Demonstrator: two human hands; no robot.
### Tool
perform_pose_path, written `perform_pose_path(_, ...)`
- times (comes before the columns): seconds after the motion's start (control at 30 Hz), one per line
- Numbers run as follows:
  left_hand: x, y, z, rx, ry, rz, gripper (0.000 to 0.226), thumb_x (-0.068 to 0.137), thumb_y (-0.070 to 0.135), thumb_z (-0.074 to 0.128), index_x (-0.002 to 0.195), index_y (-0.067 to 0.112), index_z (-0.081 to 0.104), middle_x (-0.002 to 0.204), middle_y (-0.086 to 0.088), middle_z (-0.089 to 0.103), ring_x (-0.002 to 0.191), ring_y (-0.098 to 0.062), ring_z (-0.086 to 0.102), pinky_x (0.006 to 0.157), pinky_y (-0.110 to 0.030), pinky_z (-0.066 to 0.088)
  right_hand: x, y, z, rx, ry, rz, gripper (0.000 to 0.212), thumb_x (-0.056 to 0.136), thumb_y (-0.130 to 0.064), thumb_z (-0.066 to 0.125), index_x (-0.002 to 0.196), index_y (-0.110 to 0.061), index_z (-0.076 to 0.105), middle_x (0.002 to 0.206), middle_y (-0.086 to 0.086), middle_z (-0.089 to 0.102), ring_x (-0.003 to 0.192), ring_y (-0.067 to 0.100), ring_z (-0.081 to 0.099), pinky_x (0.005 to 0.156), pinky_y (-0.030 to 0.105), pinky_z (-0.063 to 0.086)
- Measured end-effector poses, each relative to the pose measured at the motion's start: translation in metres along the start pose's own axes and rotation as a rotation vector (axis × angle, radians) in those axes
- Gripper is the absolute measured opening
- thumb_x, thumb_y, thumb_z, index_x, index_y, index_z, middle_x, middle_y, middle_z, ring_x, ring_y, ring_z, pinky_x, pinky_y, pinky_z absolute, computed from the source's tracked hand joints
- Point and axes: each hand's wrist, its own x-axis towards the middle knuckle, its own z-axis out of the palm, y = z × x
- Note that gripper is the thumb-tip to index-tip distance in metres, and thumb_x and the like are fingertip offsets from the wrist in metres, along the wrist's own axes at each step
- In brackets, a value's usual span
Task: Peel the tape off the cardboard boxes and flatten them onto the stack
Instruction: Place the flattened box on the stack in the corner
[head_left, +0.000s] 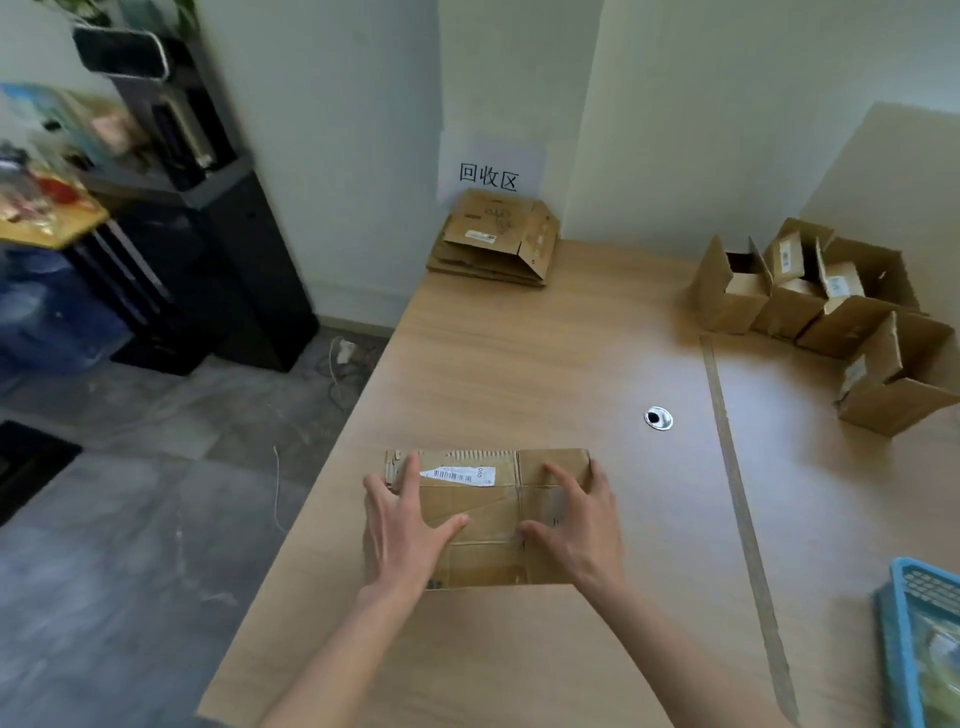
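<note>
1. Pressing flat, the left hand (402, 525) lies on the left part of the box (488, 519) with fingers straight and spread, the thumb angled toward the middle; nothing is gripped.
2. The right hand (582, 525) lies the same way on the right part, fingers straight and fanned toward the far edge, thumb pointing inward at the other thumb (the two thumbs are near each other but apart).
3. The box under both palms is flattened and sits near the table's (519, 364) left edge; a white barcode label (457, 474) shows by its far edge, between the hands.
4. Well apart, at the far end against the wall, the stack (493, 244) of flattened cardboard sits under a paper sign (491, 166) with printed characters.
5. At the far right stands a cluster of open boxes (826, 306), flaps up, touching one another.
6. A metal grommet (658, 418) is set in the tabletop between the flat box and that cluster.
7. A blue basket (904, 639) is cut off by the lower right corner.
</note>
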Motion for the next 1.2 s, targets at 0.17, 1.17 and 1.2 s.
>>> perform_pose_path(0.17, 0.032, -0.080, -0.116, 0.033, 0.070, 0.047, 0.107, 0.070, 0.067, 0.081, 0.153, 0.029, 0.024, 0.113, -0.001, 0.021, 0.095, -0.017, 0.041, 0.074, -0.028, 0.052, -0.008, -0.139, 0.025, -0.013, 0.009, -0.106, 0.090, 0.065, -0.050, 0.089, 0.143, -0.044, 0.046, 0.163, 0.011, 0.013, 0.143, 0.034, 0.028, 0.117, 0.045, 0.035)
perform_pose_path(1.17, 0.420, -0.204, -0.336, 0.136, 0.129, 0.195, 0.111, 0.074, 0.063, 0.080, 0.157, 0.022, 0.018, 0.120, -0.007, 0.021, 0.096, -0.018, 0.034, 0.077, -0.032, 0.050, 0.220, -0.517, 0.115, -0.019, 0.162, -0.104, 0.086, 0.078, -0.047, 0.081, 0.151, -0.038, 0.037, 0.165, 0.014, 0.004, 0.142, 0.040, 0.028, 0.117, 0.045, 0.031)
perform_pose_path(1.2, 0.431, -0.201, -0.334, 0.125, 0.119, 0.205, 0.111, 0.074, 0.063, 0.080, 0.157, 0.022, 0.018, 0.121, -0.007, 0.020, 0.096, -0.018, 0.034, 0.076, -0.031, 0.050, 0.229, -0.518, 0.113, -0.036, 0.172, -0.089, 0.086, 0.078, -0.047, 0.080, 0.151, -0.038, 0.037, 0.166, 0.013, 0.004, 0.141, 0.040, 0.029, 0.116, 0.045, 0.032)
